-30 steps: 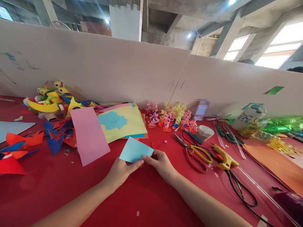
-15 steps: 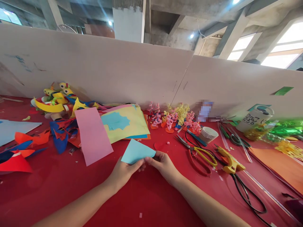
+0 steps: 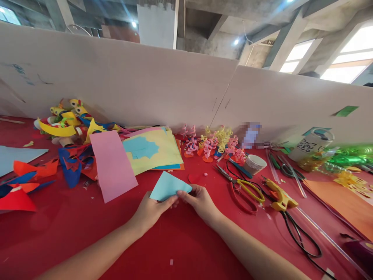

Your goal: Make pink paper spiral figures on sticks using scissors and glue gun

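Between my two hands, above the red table (image 3: 140, 249), is a light blue piece of paper (image 3: 167, 186) with straight edges and a pointed top corner. My left hand (image 3: 155, 208) is closed on its lower left part, thumb on top and fingers underneath. At its lower right edge, my right hand (image 3: 201, 200) pinches the paper between thumb and fingers. The two thumbs almost meet along the near edge. Most fingertips are hidden behind the paper. Beyond my left hand lies a pink sheet (image 3: 113, 167), apart from the paper I hold.
Yellow paper (image 3: 145, 159) with a blue cut-out is stacked behind. Scissors (image 3: 243, 186), a yellow glue gun (image 3: 281, 196) with its cord and a paper cup (image 3: 254, 165) lie right. Pink curled-paper pieces (image 3: 207, 149) stand near the white partition (image 3: 116, 81). Paper crafts (image 3: 71, 120) crowd the left.
The camera view has shifted slightly, so the table's things appear a little further left and up. Both hands keep the same hold on the light blue paper.
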`<state>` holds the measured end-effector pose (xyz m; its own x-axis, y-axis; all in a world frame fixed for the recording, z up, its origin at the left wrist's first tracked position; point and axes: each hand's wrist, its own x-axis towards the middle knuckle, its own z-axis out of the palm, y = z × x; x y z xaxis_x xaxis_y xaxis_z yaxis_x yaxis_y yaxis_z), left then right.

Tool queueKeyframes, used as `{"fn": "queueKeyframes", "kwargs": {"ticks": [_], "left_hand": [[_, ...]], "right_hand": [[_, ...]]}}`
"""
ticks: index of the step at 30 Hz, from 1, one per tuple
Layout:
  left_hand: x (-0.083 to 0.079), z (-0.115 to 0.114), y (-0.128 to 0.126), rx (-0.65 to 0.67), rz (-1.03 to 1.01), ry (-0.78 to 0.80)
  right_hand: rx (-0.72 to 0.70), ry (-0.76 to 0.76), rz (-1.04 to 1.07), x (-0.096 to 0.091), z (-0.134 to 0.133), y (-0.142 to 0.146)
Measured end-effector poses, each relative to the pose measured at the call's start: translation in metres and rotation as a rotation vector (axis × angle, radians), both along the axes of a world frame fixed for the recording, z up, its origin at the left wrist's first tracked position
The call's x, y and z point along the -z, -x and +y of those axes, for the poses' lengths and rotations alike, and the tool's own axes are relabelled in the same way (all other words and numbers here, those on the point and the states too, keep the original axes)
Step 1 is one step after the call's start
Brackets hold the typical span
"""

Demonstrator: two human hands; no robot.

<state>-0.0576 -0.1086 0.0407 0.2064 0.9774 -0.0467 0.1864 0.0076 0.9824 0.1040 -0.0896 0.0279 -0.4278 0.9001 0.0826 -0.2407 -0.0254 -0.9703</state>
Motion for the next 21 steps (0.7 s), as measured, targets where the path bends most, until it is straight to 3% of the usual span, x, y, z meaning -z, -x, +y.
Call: {"fn": "queueKeyframes", "kwargs": {"ticks": [9, 15, 21], "left_hand": [[0.003, 0.0, 0.0, -0.052, -0.016, 0.02], [0.003, 0.002, -0.001, -0.017, -0.033, -0.016], [0.0, 0.001, -0.001, -0.059, -0.014, -0.029]], "right_hand": [[0.011, 0.061, -0.048, 0.0, 0.002, -0.001], [0.193, 0.056, -0.192, 0.008, 0.003, -0.003], [0.209, 0.025, -0.268, 0.007, 0.003, -0.005]]}}
